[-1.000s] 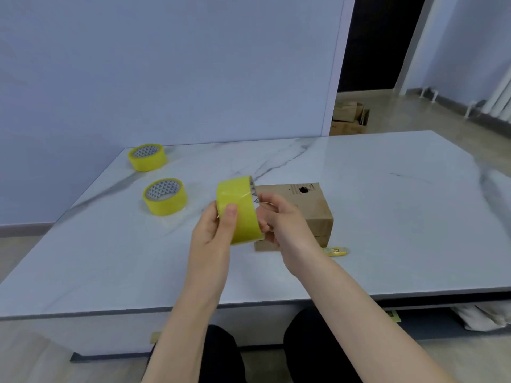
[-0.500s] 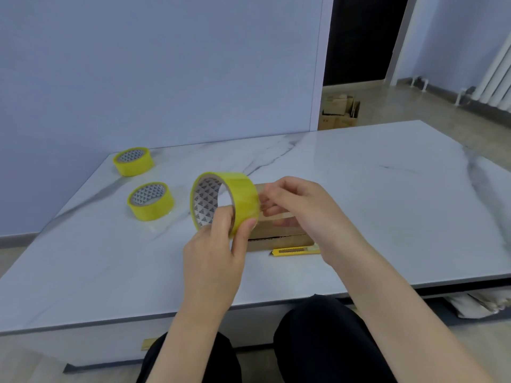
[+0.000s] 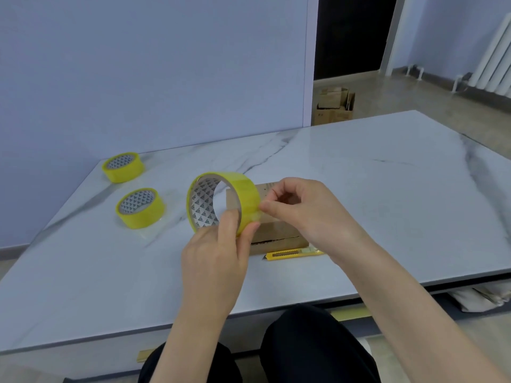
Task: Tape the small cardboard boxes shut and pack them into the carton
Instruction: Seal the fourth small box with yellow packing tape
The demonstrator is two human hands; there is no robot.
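Note:
A yellow tape roll (image 3: 243, 193) is held upright above the marble table (image 3: 387, 217), its patterned core facing left. My left hand (image 3: 218, 252) grips the roll from below, thumb and fingers on its rim. My right hand (image 3: 301, 208) pinches at the tape's edge on the roll's right side. Behind both hands lies a small brown cardboard box (image 3: 279, 233), partly hidden; a dark seam shows along its near side.
A yellow utility knife (image 3: 290, 254) lies just in front of the box. Two more yellow tape rolls sit flat at left, one near (image 3: 141, 207) and one far (image 3: 123, 166). Cardboard cartons (image 3: 333, 106) stand on the floor beyond the table, by a dark doorway.
The roll has turned from edge-on to showing its core, and has stayed in my left hand. My right hand moved from beside the roll to pinching the tape end on its rim.

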